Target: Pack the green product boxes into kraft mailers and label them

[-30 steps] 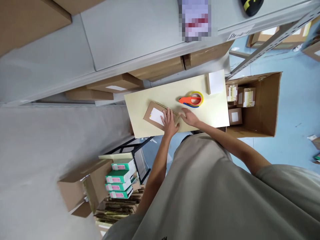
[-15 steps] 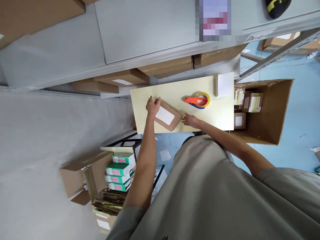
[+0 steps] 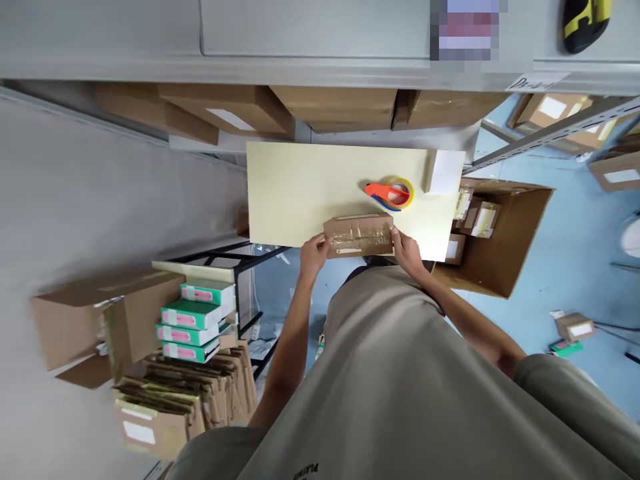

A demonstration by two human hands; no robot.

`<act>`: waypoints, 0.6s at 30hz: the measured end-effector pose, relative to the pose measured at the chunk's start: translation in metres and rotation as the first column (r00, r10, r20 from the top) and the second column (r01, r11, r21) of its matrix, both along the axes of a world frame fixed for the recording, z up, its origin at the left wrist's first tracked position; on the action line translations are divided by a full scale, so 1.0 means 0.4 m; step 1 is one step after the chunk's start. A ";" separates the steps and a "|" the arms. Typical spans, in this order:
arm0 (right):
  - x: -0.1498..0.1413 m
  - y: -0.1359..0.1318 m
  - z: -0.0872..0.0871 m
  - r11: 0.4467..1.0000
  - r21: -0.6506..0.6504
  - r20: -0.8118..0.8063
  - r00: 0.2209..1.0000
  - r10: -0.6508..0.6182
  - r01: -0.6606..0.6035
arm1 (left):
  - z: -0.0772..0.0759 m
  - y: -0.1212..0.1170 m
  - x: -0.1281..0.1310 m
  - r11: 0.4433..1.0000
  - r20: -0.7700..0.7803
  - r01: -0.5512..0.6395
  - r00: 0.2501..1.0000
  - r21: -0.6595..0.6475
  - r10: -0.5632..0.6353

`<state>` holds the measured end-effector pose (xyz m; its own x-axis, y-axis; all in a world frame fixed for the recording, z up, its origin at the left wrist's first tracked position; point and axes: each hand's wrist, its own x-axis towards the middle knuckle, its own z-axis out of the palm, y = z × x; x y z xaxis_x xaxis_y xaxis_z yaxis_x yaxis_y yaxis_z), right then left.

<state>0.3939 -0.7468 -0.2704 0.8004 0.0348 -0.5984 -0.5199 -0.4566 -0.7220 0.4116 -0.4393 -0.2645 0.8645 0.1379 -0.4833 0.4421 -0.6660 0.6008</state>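
Note:
A small cardboard box (image 3: 358,229), with clear tape across the side facing me, is held at the near edge of the cream-coloured table (image 3: 290,193). My left hand (image 3: 314,256) is closed on its left end. At its right end my right hand (image 3: 407,252) grips it, thumb on the taped side. Just beyond the box lies an orange tape dispenser (image 3: 383,193) with a roll of yellowish tape (image 3: 409,189). A white stack, perhaps of labels or paper (image 3: 447,172), sits at the table's far right corner.
Right of the table stands a large open carton (image 3: 520,233) with several small taped boxes (image 3: 484,219) inside. At lower left are several green-and-white boxes (image 3: 193,315) and a row of flattened cardboard (image 3: 200,393). A grey shelf (image 3: 310,33) with cartons beneath runs along the back.
The box has turned from its labelled face to a taped side and come to the table's near edge. My right hand has closed on it. The view has shifted.

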 end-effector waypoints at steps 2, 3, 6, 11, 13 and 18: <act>0.005 -0.023 -0.006 0.969 -0.233 0.042 0.995 0.093 -0.081 | -0.024 -0.039 -0.041 1.000 -0.047 0.014 0.999 -0.021 -0.015; 0.010 -0.029 -0.012 0.944 -0.311 0.050 0.989 0.137 -0.115 | -0.035 -0.052 -0.048 0.999 -0.063 0.011 0.998 -0.038 -0.013; 0.037 -0.041 -0.038 0.917 -0.339 0.055 0.969 0.242 -0.210 | -0.065 -0.061 -0.029 0.984 -0.114 -0.029 0.993 -0.176 0.009; 0.101 -0.073 -0.091 0.978 0.131 -0.001 0.987 0.162 -0.160 | -0.096 -0.036 0.045 0.836 -0.275 -0.092 0.959 -0.540 -0.073; 0.118 -0.081 -0.103 0.963 0.241 -0.063 0.988 0.139 -0.120 | -0.093 -0.033 0.057 0.818 -0.309 -0.116 0.948 -0.563 -0.078; 0.116 -0.067 -0.097 0.959 0.238 -0.037 0.985 0.168 -0.155 | -0.052 -0.001 0.024 0.888 -0.205 -0.049 0.978 -0.456 -0.051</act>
